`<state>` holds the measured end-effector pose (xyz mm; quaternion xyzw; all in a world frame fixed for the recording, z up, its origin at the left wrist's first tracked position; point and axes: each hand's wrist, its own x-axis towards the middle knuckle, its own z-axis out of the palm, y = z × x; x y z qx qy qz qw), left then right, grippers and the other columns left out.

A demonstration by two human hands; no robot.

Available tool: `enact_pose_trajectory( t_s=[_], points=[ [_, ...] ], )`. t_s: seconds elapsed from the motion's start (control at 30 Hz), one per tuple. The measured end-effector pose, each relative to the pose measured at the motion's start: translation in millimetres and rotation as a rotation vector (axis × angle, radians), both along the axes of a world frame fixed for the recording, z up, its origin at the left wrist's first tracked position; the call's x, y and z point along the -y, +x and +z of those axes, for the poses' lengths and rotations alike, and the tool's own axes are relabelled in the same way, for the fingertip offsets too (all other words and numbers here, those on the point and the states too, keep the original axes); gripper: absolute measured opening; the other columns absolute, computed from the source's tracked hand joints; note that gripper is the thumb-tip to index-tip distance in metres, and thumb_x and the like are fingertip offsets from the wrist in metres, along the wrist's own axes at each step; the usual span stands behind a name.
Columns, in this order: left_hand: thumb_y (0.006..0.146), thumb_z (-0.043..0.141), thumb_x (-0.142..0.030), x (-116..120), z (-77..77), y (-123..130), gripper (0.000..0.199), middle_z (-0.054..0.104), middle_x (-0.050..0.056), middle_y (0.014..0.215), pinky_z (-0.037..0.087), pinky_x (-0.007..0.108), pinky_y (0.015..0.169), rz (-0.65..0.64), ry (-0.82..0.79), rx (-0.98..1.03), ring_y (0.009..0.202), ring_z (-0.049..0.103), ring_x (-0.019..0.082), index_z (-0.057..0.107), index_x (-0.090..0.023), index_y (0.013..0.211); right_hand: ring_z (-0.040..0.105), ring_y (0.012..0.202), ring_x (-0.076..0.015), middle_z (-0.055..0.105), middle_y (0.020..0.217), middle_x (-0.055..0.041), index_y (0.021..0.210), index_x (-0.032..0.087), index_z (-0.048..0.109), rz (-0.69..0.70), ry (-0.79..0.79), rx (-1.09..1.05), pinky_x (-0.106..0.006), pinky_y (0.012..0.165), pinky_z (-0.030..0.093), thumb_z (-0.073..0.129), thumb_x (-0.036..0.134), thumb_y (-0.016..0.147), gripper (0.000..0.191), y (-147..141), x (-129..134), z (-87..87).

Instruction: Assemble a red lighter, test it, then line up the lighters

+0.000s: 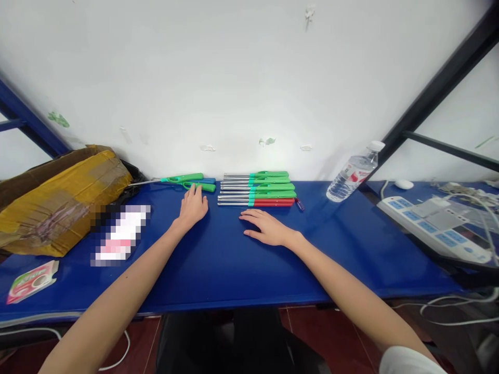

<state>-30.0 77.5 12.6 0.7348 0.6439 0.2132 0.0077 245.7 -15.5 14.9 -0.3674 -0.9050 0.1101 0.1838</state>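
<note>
Several long lighters with silver tubes lie side by side in a stack near the wall, green-handled ones (273, 187) at the back and red-handled ones (273, 203) at the front. To their left is a looser group with green handles (187, 177) and a blue one. My left hand (193, 205) rests with fingers apart, its fingertips at the nearest green handle of that group. Just in front of the stack, my right hand (267, 227) lies on the blue table (241, 275), fingers spread and holding nothing. A small purple item (300, 204) sits at the stack's right end.
A yellow-taped cardboard box (62, 202) stands at the left, with a blurred-out item (121, 234) and a red-green packet (33, 281) before it. At the right are a water bottle (353, 174), a power strip (432, 226) and cables.
</note>
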Motion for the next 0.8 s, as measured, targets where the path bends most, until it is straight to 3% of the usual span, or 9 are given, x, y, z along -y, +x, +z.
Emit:
enact_pose_trajectory(
  t_s=[0.2,0.43,0.57,0.73,0.8],
  points=[
    [0.095,0.039,-0.036,-18.5,-2.5,-11.2,0.058,0.031,0.021,0.158,0.028,0.063,0.113,-0.045,-0.065,-0.140,0.147,0.024,0.040,0.038,-0.011,0.147,0.046,0.137,-0.0271,0.052,0.147,-0.0113,0.140,0.021,0.053,-0.006,-0.032,-0.002,-0.047,0.114,0.038,0.047,0.047,0.099,0.049,2.9,-1.2,3.2],
    [0.096,0.040,-0.035,-0.7,-1.3,-16.7,0.050,0.046,0.018,0.149,0.042,0.054,0.104,-0.028,0.020,-0.181,0.135,0.042,0.037,0.049,-0.016,0.141,0.046,0.137,-0.0281,0.052,0.147,-0.0128,0.141,0.020,0.052,0.005,-0.025,-0.010,-0.049,0.114,0.038,0.047,0.045,0.099,0.049,2.3,-1.1,1.3],
    [0.095,0.039,-0.031,16.2,2.9,-16.5,0.046,0.051,0.016,0.143,0.043,0.052,0.103,-0.022,0.048,-0.208,0.129,0.047,0.036,0.054,-0.015,0.136,0.045,0.138,-0.0284,0.051,0.148,-0.0126,0.142,0.021,0.052,0.010,-0.024,-0.019,-0.050,0.114,0.037,0.047,0.045,0.099,0.049,2.5,-1.7,-0.9],
    [0.090,0.042,-0.024,27.5,9.9,-16.8,0.037,0.062,0.016,0.121,0.047,0.050,0.095,0.024,0.081,-0.178,0.113,0.057,0.036,0.062,-0.015,0.119,0.046,0.138,-0.0279,0.052,0.148,-0.0124,0.142,0.020,0.052,-0.001,-0.008,-0.008,-0.048,0.114,0.038,0.047,0.044,0.099,0.049,1.9,-0.7,-0.9],
    [0.087,0.044,-0.025,27.0,10.3,-18.9,0.036,0.060,0.018,0.121,0.047,0.050,0.096,0.022,0.107,-0.145,0.116,0.056,0.037,0.062,-0.014,0.117,0.046,0.138,-0.0277,0.052,0.147,-0.0122,0.142,0.021,0.052,-0.002,0.000,-0.010,-0.048,0.114,0.038,0.048,0.043,0.099,0.048,1.6,-0.4,-1.0]
  ],
)
